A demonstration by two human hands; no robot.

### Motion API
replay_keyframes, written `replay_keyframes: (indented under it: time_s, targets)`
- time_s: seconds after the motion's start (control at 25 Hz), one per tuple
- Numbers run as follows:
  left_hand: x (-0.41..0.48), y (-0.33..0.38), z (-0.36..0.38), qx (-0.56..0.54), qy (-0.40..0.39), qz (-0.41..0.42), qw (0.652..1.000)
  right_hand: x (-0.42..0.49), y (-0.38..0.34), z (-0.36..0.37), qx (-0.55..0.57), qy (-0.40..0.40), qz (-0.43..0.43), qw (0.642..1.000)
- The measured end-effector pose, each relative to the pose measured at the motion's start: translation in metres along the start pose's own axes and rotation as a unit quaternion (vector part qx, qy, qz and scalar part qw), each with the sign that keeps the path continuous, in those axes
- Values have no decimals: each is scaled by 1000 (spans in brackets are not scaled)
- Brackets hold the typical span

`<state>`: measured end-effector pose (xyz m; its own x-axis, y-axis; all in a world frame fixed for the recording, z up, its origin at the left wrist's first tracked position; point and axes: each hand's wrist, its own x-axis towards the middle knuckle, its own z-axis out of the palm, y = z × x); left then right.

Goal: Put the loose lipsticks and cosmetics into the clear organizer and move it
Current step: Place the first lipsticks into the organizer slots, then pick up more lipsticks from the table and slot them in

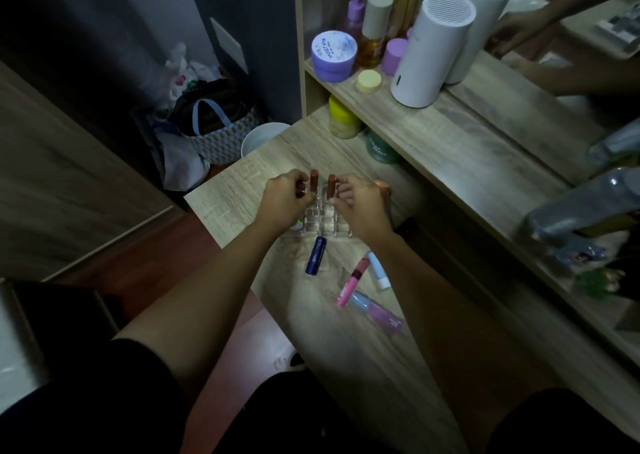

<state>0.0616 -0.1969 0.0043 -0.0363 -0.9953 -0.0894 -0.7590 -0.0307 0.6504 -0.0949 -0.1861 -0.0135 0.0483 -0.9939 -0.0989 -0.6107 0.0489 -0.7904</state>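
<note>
While the left hand (284,197) grips a brown lipstick (313,181) upright over the far cells of the clear organizer (320,220), the right hand (360,204) pinches a second brown lipstick (331,185) beside it, both just going in. Early days, I'd say: nearer on the worktop (225,194) lie a dark blue tube (316,255), a pink tube (351,282), a white-capped stick (377,270) and a lilac tube (377,311), all loose, and the organizer isn't moved yet

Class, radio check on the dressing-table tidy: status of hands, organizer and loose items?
Left hand and right hand each gripping a brown lipstick over the clear plastic grid organizer. Dark blue tube, pink tube loose on wooden tabletop. Nothing obstructing.
</note>
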Motion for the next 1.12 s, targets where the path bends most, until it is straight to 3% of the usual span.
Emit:
replay_keyframes:
  time_s: [0.32,0.6,0.8,1.0,1.12]
  targets:
    - [-37,13,-4,-132,85,-64,986,-39,1,-35,-24,32,-54,998]
    - [-101,33,31,-152,6,-42,987,-101,39,-60,-18,72,-16,997]
    - [-140,46,66,-93,-45,12,995,-139,72,-70,-43,92,18,995]
    - [-165,40,95,54,-133,91,985,-147,97,-80,-122,46,24,991]
    - [-164,31,103,194,-140,139,961,-136,102,-82,-142,27,37,989]
